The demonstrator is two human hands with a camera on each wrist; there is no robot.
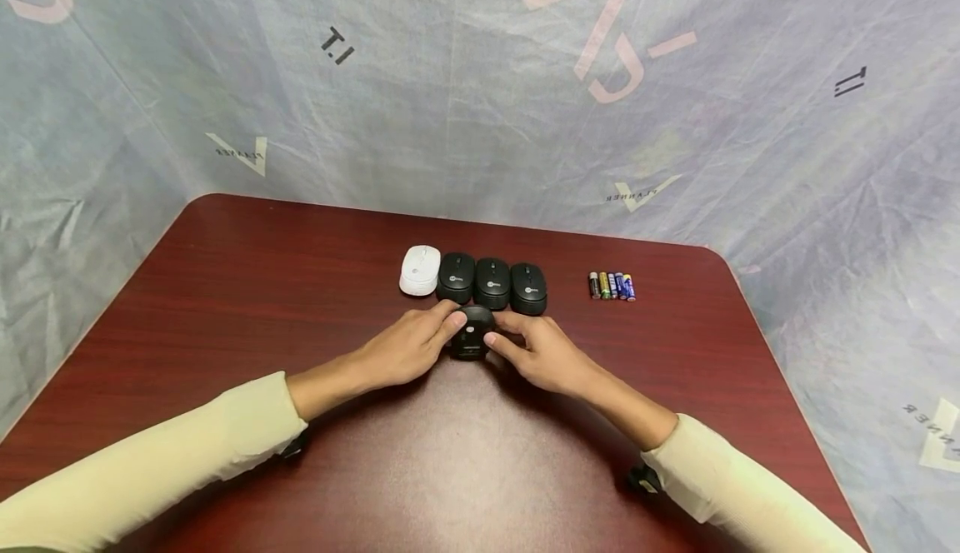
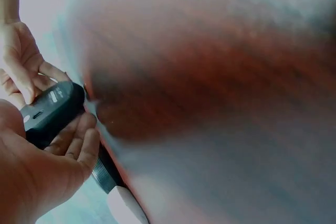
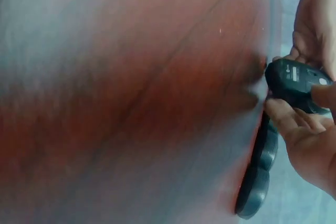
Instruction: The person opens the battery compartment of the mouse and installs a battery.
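Note:
Between both hands a black computer mouse (image 1: 470, 345) is held with its underside facing up toward the head camera. My left hand (image 1: 408, 345) grips its left side, thumb on the underside and fingers beneath. On the opposite side my right hand (image 1: 546, 353) holds it, the thumb at the edge of the underside. A pale label and a small slot show on the mouse's underside (image 2: 51, 106) in the left wrist view. The right wrist view also has the held mouse (image 3: 294, 83) between the two hands.
Just beyond the hands, a white mouse (image 1: 420, 270) and three black mice, the rightmost black mouse (image 1: 528, 288) included, stand in a row. Several batteries (image 1: 611, 286) lie side by side farther right on the dark red table (image 1: 300, 286). Printed grey fabric (image 1: 450, 120) hangs behind.

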